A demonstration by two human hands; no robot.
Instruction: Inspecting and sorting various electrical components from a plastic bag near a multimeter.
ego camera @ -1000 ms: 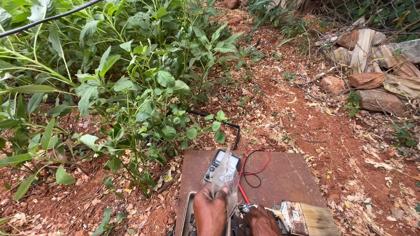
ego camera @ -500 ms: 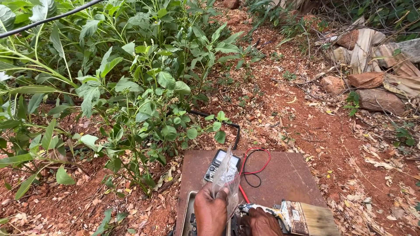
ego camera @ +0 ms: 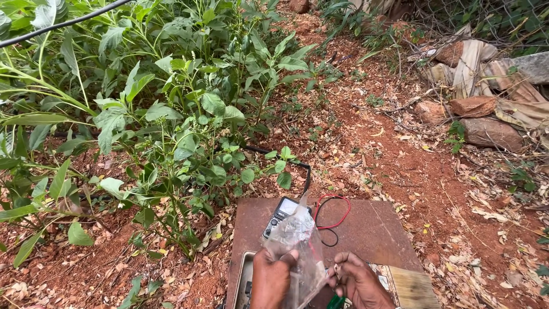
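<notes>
Setting: we are outdoors on red earth (ego camera: 400, 171) strewn with dry leaves, leafy green plants (ego camera: 171, 114) thick on the left, stones (ego camera: 486, 131) and dried husks on the right.
Surface: a flat brown board (ego camera: 372, 229) lies on the soil and serves as our counter.
On the counter: a multimeter (ego camera: 281, 214) with red and black leads (ego camera: 329, 214) looped beside it, a grey tray edge (ego camera: 243, 277) near the left side, and a wide paintbrush (ego camera: 409, 286) at the right.
Left hand (ego camera: 271, 277): fingers closed on the lower edge of a clear plastic bag (ego camera: 297, 240), which stands up over the counter in front of the multimeter.
Right hand (ego camera: 357, 280): fingers curled at the bag's other side; whether they pinch it we cannot tell. A small green item (ego camera: 336, 301) sits just beneath.
Doing it well: in our judgement, we should keep the bag's mouth taut between both hands and steer clear of the leads.
</notes>
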